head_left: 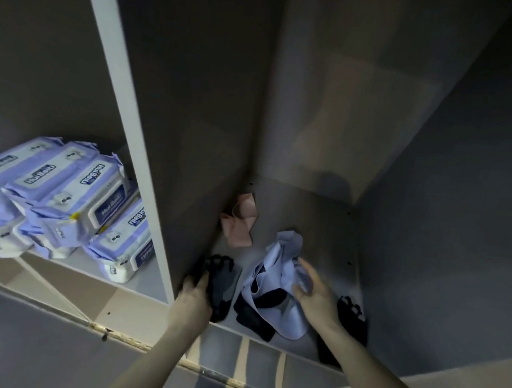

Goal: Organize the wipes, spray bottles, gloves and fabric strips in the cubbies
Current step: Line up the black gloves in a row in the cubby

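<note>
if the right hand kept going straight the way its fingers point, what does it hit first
Most likely the pale blue fabric strip: the right hand is already at its crumpled edge, fingers pointing up and left into the cubby. Past that lies the pink strip, though depth is hard to judge.

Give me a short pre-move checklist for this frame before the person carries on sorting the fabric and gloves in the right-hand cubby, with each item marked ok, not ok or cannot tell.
1. Left hand has contact with the dark glove at the cubby's left wall: ok.
2. Right hand is at the light blue fabric; whether the grip is firm: cannot tell, blurred.
3. Pink fabric lies apart from both hands, at the back left: ok.
4. Blue and black fabric are separated: not ok, they are tangled together.
5. Wipes packs are confined to the left cubby: ok.
6. Dark item beside the right wrist identified: cannot tell.
</note>
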Demonstrator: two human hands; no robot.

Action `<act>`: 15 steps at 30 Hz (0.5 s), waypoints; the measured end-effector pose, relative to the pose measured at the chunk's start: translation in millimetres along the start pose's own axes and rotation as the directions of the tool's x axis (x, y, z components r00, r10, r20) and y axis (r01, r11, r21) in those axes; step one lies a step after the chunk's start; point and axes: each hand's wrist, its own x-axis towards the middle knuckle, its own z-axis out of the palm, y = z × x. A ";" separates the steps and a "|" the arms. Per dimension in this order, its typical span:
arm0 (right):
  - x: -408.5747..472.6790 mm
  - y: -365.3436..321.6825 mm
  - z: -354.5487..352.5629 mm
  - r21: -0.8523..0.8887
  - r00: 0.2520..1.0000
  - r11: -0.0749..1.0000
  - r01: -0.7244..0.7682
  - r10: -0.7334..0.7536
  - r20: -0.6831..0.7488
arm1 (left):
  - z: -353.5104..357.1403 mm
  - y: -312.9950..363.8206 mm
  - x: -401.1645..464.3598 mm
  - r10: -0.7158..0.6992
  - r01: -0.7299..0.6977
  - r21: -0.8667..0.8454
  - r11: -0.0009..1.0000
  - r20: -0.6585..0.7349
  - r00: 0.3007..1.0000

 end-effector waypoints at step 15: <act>38.0 -7.4 -25.1 0.098 0.990 0.992 -0.076 0.087 -0.107 | 34.4 -14.7 3.3 0.319 -0.311 0.477 0.822 0.066 0.945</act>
